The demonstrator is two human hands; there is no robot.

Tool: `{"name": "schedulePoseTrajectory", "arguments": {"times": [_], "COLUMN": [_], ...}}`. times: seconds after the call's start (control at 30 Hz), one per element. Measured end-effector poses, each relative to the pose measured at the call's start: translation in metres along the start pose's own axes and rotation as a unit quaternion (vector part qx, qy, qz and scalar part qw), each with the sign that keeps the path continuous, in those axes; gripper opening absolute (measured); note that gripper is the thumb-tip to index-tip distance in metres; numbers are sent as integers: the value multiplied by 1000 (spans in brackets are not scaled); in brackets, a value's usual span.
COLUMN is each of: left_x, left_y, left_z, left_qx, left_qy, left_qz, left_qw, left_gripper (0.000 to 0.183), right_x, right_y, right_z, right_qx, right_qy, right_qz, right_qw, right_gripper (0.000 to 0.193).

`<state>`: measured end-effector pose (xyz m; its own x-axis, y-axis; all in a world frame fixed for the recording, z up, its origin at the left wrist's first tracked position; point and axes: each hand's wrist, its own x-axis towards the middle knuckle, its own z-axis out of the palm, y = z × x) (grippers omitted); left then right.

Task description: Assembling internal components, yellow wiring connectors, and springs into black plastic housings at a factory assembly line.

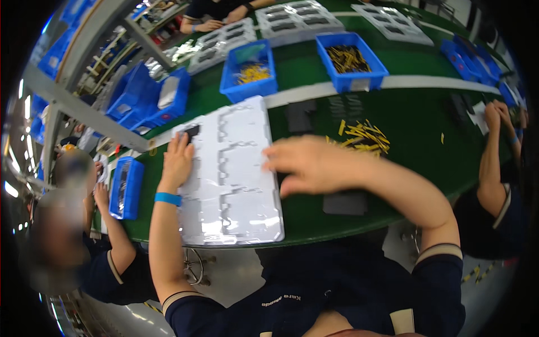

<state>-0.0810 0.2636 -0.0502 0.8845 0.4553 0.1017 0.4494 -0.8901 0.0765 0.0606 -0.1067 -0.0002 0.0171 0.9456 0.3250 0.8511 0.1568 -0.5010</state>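
A clear plastic blister tray (236, 168) with rows of moulded pockets lies on the green table (426, 129) in front of me. My left hand (177, 160) rests flat on its left edge, fingers spread, just below a small dark part (192, 131) at the tray's corner; a blue band circles that wrist. My right hand (311, 163) hovers blurred over the tray's right edge with fingers loosely curled; whether it holds anything I cannot tell. A pile of small yellow pieces (365, 137) lies just beyond it.
Dark flat pads (345, 202) (300, 115) lie on the table. Blue bins (249, 70) (349, 60) of yellow parts stand behind, with stacked clear trays (297, 19) further back. Other people work at my left (101, 196), right (494, 157) and across (210, 25). A blue bin (126, 188) sits left.
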Motion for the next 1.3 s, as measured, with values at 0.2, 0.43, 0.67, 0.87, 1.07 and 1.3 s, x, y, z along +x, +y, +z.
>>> {"name": "schedulePoseTrajectory", "arguments": {"times": [0.2, 0.43, 0.67, 0.87, 1.07, 1.3], "left_x": [6, -36, -86, -81, -60, -45], "left_y": [39, 204, 264, 271, 261, 251], "left_z": [-27, -47, -30, -35, -28, -18], "left_qx": [63, -240, -215, -263, -564, -699], "left_qy": [-25, 16, -53, -81, -312, -228], "left_qz": [-22, 350, 422, 377, 187, 67], "left_qw": [997, 905, 879, 884, 742, 674], "left_gripper": [55, 25, 59, 60, 34, 33], "right_x": [-49, -72, -72, -80, -68, -68], "right_y": [52, 42, 27, 39, 34, 35], "right_z": [-64, -54, -62, -58, -72, -62], "right_qx": [-12, -30, -85, -121, 125, 493], "right_qy": [7, -17, -129, -37, 27, 113], "right_qz": [225, 248, 332, 292, 312, 275], "right_qw": [974, 968, 931, 948, 942, 818], "right_gripper": [16, 14, 14, 8, 8, 22]}}
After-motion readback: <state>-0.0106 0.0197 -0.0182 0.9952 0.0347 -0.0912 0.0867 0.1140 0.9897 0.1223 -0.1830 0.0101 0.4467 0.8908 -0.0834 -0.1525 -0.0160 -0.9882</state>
